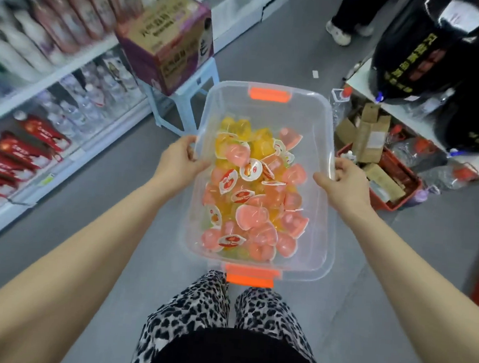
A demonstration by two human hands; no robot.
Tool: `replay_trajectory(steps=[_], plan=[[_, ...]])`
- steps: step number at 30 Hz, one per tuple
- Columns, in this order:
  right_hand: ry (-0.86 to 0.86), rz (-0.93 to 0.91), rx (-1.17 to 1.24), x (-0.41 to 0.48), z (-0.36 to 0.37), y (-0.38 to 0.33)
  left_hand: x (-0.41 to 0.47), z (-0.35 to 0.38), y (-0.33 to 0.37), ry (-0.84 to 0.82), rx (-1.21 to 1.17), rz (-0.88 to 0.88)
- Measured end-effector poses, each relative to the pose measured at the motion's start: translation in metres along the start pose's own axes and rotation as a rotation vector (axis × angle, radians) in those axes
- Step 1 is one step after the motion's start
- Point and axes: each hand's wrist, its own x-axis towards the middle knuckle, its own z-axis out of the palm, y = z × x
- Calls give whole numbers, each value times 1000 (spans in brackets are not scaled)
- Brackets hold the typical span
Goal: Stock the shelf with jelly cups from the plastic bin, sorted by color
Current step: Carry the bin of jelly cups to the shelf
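Leopard-print trousers (196, 316) and a black top (236, 355) fill the bottom edge, with both bare forearms reaching forward from them. Just past the knees a clear plastic bin (323, 242) sits between the two hands, above the grey floor (103, 229). An orange latch (250, 276) marks its near end. The left grip (178, 160) is curled round the bin's left long rim. The right grip (342, 182) clasps the right long rim, thumb lying inside the wall. Jelly cups (254, 196) are heaped loose inside the bin, pink, orange and yellow mixed together with a few green ones low in the pile, some showing white printed lids. A second orange latch (269, 94) sits on the far end.

Left of the bin runs a white shelf (71, 67) stocked with bottles and red packs. Beyond it a cardboard box (168, 39) rests on a pale blue stool (187, 94). To the right, a red basket (400, 191) holds cartons. Farther off, another person's shoes (338, 33) stand on the floor.
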Motion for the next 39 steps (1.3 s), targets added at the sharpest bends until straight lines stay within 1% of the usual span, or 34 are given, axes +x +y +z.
replay_trajectory(steps=[4,8,13,15,20,23,26,30,33,39], plan=[[38,-12,0,84,6,-47,102,-14,33,-8,22,33],[37,-4,59,181,10,-89,206,-19,63,31,21,25],[-11,-53,23,315,14,-142,330,-17,91,96,33,-6],[-22,-71,-16,365,13,-167,373,-16,106,115,13,-12],[-65,-118,-28,482,16,-223,474,-21,136,137,-41,-68],[-98,-168,-59,554,28,-257,536,-25,145,171,-113,-92],[-124,-203,-85,621,47,-289,595,-30,148,196,-132,-127],[-204,-271,-130,699,79,-331,654,-38,154,273,-173,-244],[-306,-329,-164,745,103,-360,681,-47,161,381,-179,-329],[-565,-567,-251,819,157,-429,707,-66,164,597,-234,-557]])
